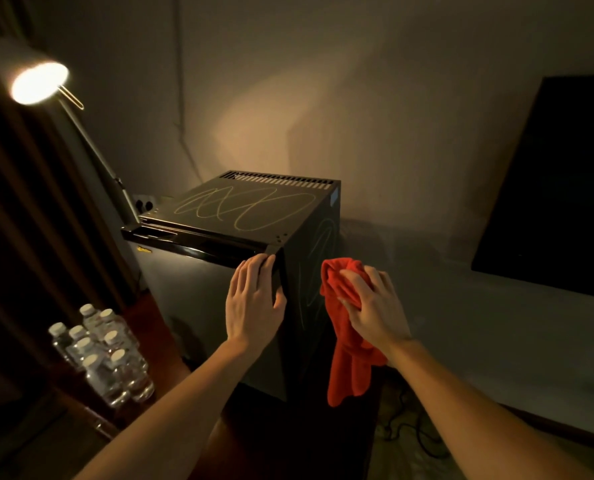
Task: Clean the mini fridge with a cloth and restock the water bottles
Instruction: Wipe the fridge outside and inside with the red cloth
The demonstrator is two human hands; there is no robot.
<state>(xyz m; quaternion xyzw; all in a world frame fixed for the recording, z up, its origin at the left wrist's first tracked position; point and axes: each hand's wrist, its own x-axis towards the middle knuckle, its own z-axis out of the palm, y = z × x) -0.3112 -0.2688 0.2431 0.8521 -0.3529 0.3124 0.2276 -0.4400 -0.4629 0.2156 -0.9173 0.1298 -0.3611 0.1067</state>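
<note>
Red cloth (pixel 344 336) is gripped in the right hand (pixel 375 308) against the mini fridge's (pixel 254 216) side, left hand (pixel 254 303) is laid flat-fingered on its front top corner, water bottles (pixel 105 355) are clustered at lower left.

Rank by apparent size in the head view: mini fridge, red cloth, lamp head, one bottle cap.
Largest to smallest, as they look:
1. mini fridge
2. red cloth, hanging from the right hand
3. lamp head; glare blurs its outline, so its gap to the cloth is unsure
4. bottle cap
</note>
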